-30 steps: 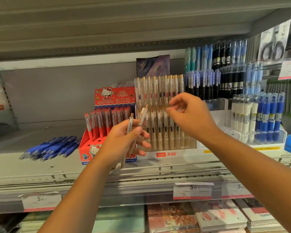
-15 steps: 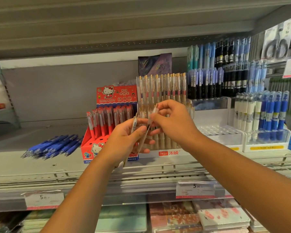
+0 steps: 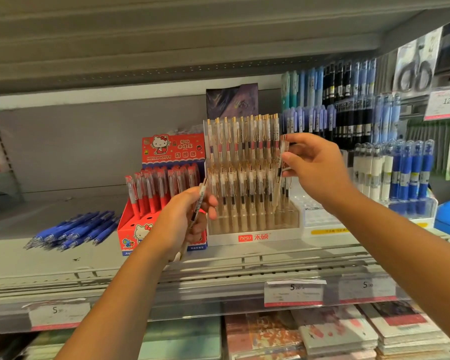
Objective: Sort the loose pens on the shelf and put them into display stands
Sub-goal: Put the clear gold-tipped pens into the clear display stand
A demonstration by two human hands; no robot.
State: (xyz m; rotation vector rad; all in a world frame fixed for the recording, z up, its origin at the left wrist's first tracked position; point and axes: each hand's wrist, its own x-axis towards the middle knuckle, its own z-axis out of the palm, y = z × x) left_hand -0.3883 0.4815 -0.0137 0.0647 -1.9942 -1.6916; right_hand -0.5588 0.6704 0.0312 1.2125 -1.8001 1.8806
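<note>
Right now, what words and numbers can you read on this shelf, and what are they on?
"HELLO KITTY": red box
"hesu 禾硕": pen stand
"5.00": middle shelf tag
"5": left tag and right tag, rest blurred
"12": hanging tag, rest blurred
Pen labels: too small.

A stationery shop: pen-filled display stands (image 3: 255, 237) crowd the shelf (image 3: 24, 261) behind the fingers (image 3: 300, 138), price tags (image 3: 294, 292) and stacked notebooks (image 3: 335, 331) below them.
</note>
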